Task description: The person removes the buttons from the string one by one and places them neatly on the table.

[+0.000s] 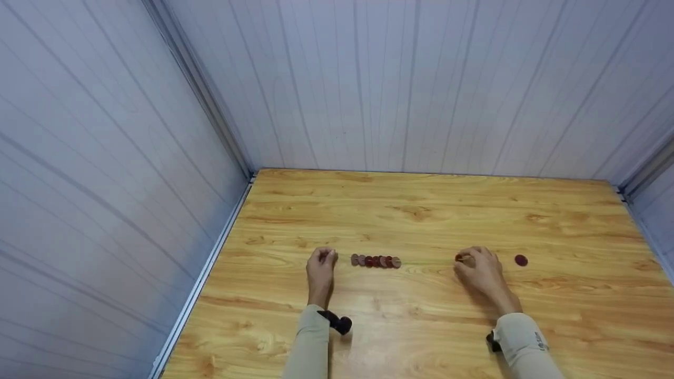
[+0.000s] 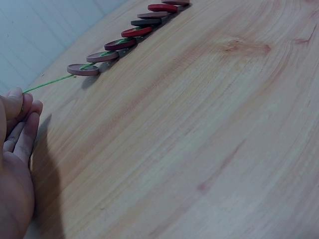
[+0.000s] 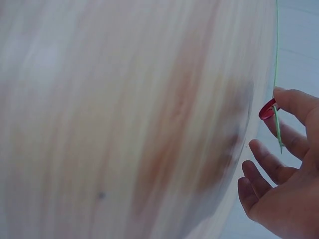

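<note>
My left hand point(image 1: 320, 269) pinches one end of a thin green string point(image 2: 52, 81) between thumb and fingers. To its right, a row of several red, brown and dark buttons point(image 1: 369, 261) overlaps along the table, threaded on this string. My right hand point(image 1: 483, 272) pinches a red button point(image 3: 267, 109) between thumb and index finger, its other fingers loosely bent. In the right wrist view the string passes through that button, and a short end hangs below it. A loose dark red button point(image 1: 521, 260) lies flat on the table to the right of my right hand.
The wood-grain table point(image 1: 410, 210) meets a pale panelled wall point(image 1: 389, 89) at the back. Another panelled wall point(image 1: 105, 173) stands on the left, and a metal-edged wall point(image 1: 653, 195) rises on the right.
</note>
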The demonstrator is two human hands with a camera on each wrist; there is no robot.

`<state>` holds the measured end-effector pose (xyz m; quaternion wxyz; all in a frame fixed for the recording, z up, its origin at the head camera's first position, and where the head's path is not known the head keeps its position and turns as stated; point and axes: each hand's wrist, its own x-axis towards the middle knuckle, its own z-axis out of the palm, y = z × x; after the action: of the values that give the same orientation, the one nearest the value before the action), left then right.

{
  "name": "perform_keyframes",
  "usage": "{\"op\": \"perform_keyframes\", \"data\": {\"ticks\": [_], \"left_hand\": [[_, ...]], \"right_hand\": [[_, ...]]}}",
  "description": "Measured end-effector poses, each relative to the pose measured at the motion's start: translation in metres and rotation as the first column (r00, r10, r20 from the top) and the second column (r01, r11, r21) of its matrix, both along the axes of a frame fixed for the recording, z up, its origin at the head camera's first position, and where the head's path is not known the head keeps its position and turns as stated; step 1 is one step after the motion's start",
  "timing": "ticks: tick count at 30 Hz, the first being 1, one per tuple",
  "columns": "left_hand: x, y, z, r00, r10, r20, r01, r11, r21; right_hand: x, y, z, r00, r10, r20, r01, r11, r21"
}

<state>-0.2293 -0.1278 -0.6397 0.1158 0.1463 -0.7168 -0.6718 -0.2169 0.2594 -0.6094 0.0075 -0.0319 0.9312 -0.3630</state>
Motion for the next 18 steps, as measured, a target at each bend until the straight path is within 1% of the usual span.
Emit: {"op": "perform_keyframes", "data": {"ticks": [4,9,11,14,18], "left_hand": [[0.000,0.000,-0.001,1.000,0.000,-0.004,0.000,1.000,0.011],[0.000,0.001,0.000,1.000,-0.027,0.003,0.027,0.992,0.122],[0.000,0.001,0.001,0.999,-0.034,0.002,0.033,0.988,0.148],[0.000,0.001,0.001,1.000,-0.030,-0.004,0.030,0.989,0.142],[0.000,0.001,0.002,1.000,-0.013,0.000,0.013,0.996,0.088]], "right_hand": [[0.000,0.004,0.001,1.000,-0.009,0.010,0.009,1.000,-0.008],[0.000,0.008,0.002,1.000,0.001,0.005,-0.001,1.000,-0.021],[0.000,0.009,0.002,1.000,0.007,0.001,-0.007,1.000,-0.023],[0.001,0.011,0.002,1.000,0.003,0.001,-0.003,1.000,-0.023],[0.002,0.013,0.000,1.000,-0.003,0.006,0.003,1.000,-0.029]]}}
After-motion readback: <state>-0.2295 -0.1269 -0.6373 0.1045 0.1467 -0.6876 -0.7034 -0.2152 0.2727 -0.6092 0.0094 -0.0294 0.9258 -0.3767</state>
